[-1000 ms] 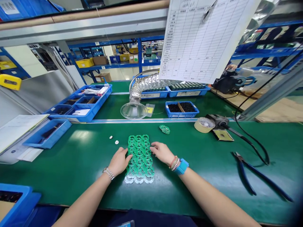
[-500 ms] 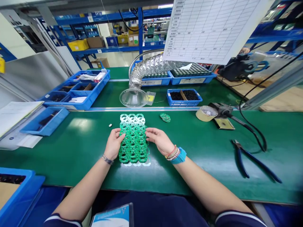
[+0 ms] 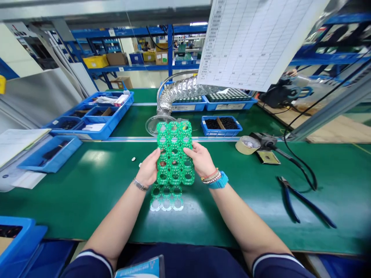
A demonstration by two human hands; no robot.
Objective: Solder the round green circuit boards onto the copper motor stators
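A green circuit board panel (image 3: pixel 175 156), made of rows of joined rings with round holes, is raised above the bench and tilted up in front of me. My left hand (image 3: pixel 148 168) grips its left edge, thumb on the near face. On the opposite edge, my right hand (image 3: pixel 202 158) pinches it with the thumb in front and fingers behind. Below it a second ring panel (image 3: pixel 166 197) lies flat on the green bench, its upper part hidden. Two small white bits, one a white piece (image 3: pixel 133 159), rest left of my left hand.
Behind the panel stand an extraction hose (image 3: pixel 181 89) with a clear hood and a blue bin (image 3: pixel 222 133) of black parts. To the right lie a tape roll (image 3: pixel 247 145) and cutting pliers (image 3: pixel 304 200). Blue trays (image 3: pixel 106 133) line the left. A paper sheet (image 3: pixel 237 46) hangs overhead.
Both hands have lifted the green panel off the bench and tilted it up, uncovering the panel beneath. My right hand has closed on its edge. The small green boards behind are now hidden.
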